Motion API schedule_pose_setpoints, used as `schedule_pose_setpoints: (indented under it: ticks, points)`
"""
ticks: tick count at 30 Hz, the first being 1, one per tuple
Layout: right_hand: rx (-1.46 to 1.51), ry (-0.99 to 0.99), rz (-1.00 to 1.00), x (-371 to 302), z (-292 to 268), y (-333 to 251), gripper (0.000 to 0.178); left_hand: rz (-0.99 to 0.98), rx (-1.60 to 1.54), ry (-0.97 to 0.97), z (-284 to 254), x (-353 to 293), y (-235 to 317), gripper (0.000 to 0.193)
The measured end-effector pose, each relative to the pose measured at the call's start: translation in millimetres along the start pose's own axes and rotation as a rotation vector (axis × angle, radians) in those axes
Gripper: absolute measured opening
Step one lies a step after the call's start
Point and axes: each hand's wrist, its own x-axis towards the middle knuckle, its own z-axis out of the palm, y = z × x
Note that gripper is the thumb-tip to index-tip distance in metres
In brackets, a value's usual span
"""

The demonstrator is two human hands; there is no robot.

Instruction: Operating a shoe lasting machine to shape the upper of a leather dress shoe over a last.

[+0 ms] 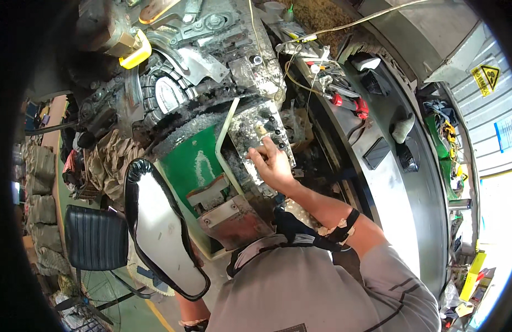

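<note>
My left hand (197, 255) holds up a black shoe upper (135, 202) on the left, with its white insole (159, 227) turned toward me. The shoe hides most of that hand's fingers. My right hand (275, 169) is over a worn metal control panel (246, 131), with its index finger stretched out to a pale knob or switch (261, 130). Whether the fingertip presses it, I cannot tell. Several dark buttons sit beside the knob. A bent pale rod (221, 141) runs along the panel's left side.
Ahead stands a greasy machine with a curved black pad assembly (166, 91) and a green front plate (184, 160). To the right, a long metal bench (397, 205) carries a dark phone-like slab (376, 153) and shoe pieces. A black chair (95, 237) stands left.
</note>
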Motion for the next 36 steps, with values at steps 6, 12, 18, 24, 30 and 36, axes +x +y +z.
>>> schedule_pose_setpoints:
  ticks: [6, 12, 18, 24, 30, 36]
  points:
    - [-0.107, -0.015, -0.146, 3, 9, 15, 0.065, -0.012, 0.004, 0.025, 4, 1, -2, 0.077]
    - [0.026, -0.016, 0.131, -2, -4, -3, 0.037, -0.078, -0.012, 0.099, 2, -2, -10, 0.075]
    - [-0.062, -0.079, 0.193, -1, -6, -17, 0.032, -0.08, -0.084, 0.182, -7, -11, -15, 0.074]
    - [-0.088, -0.086, 0.081, 1, -5, -11, 0.036, -0.061, -0.18, 0.25, -17, -5, -18, 0.072]
    - [-0.121, -0.062, -0.028, -2, -4, -5, 0.032, -0.037, -0.284, 0.303, -29, -4, -15, 0.071]
    - [-0.119, -0.072, 0.1, 0, -6, -12, 0.028, -0.037, -0.373, 0.355, -41, -1, -4, 0.07]
